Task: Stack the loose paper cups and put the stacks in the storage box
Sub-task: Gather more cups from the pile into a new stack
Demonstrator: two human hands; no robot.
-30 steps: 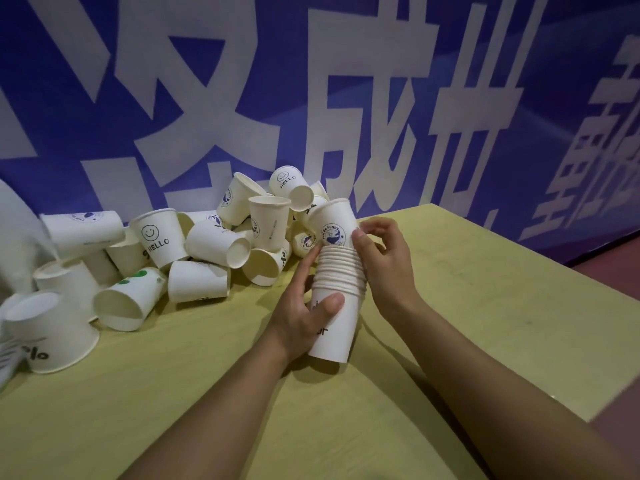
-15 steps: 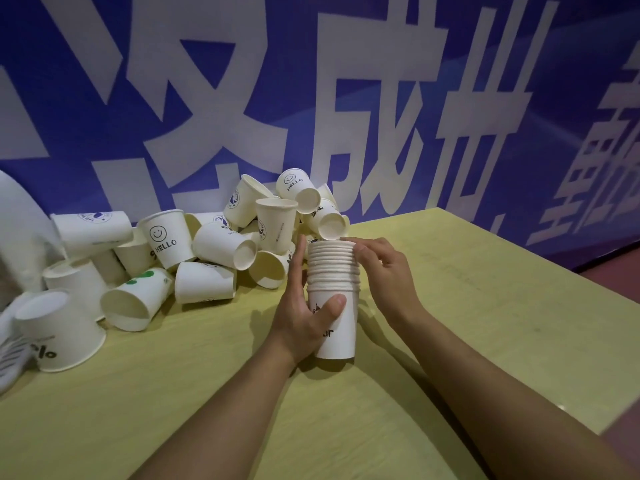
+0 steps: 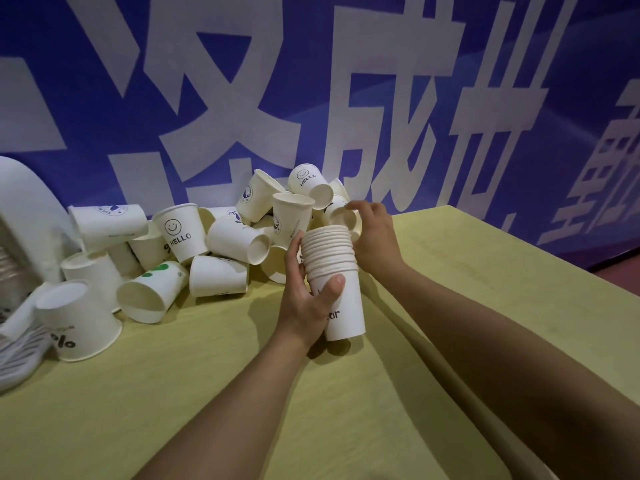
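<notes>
Fingers of the left hand (image 3: 306,299) wrap the stack of cups (image 3: 334,271) — thumb across its front, base on the table (image 3: 485,306). We note the right hand (image 3: 372,237) behind the stack, fingers curled on the rim of a loose cup (image 3: 341,216) at the edge of the pile (image 3: 221,244) — storage box not seen.

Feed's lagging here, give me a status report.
Left hand grips cup stack, upright on table. Right hand grasping loose cup from pile. Storage box not in view.
</notes>
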